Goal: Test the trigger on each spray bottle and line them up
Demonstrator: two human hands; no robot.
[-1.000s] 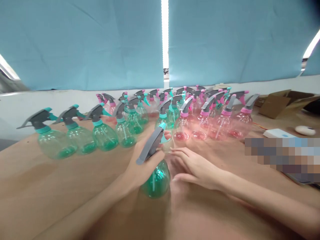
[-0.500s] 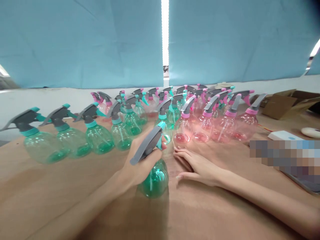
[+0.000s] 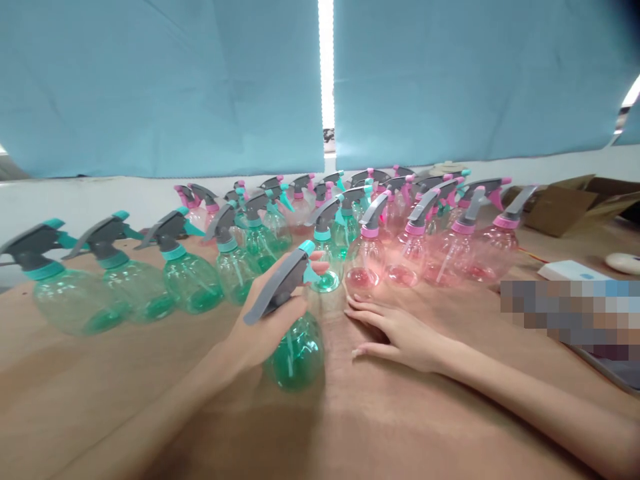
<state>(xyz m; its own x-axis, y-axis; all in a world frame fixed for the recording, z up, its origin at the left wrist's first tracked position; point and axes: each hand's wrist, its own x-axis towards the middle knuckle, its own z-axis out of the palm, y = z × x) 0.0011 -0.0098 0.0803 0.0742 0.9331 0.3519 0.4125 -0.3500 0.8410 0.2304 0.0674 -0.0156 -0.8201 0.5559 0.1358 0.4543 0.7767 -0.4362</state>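
Observation:
My left hand (image 3: 267, 317) is closed round the neck of a green spray bottle (image 3: 297, 353) with a grey and turquoise trigger head. The bottle tilts a little, and whether its base touches the table I cannot tell. My right hand (image 3: 400, 333) lies on the wooden table (image 3: 390, 427) with fingers apart and nothing in it. Just beyond its fingertips stands a pink spray bottle (image 3: 366, 263). A green spray bottle (image 3: 194, 280) in the front row is left of my left hand, and a clear green one (image 3: 326, 263) stands behind the held bottle.
Several more green and pink spray bottles crowd the back of the table. At the right are an open cardboard box (image 3: 565, 207), a white box (image 3: 570, 271), a white rounded object (image 3: 623, 263) and a blurred-out flat item. A blue curtain (image 3: 175, 87) hangs behind.
My left hand has moved slightly left with the green spray bottle. The left row of bottles also appears shifted left as the view turned a little. My right hand stays put.

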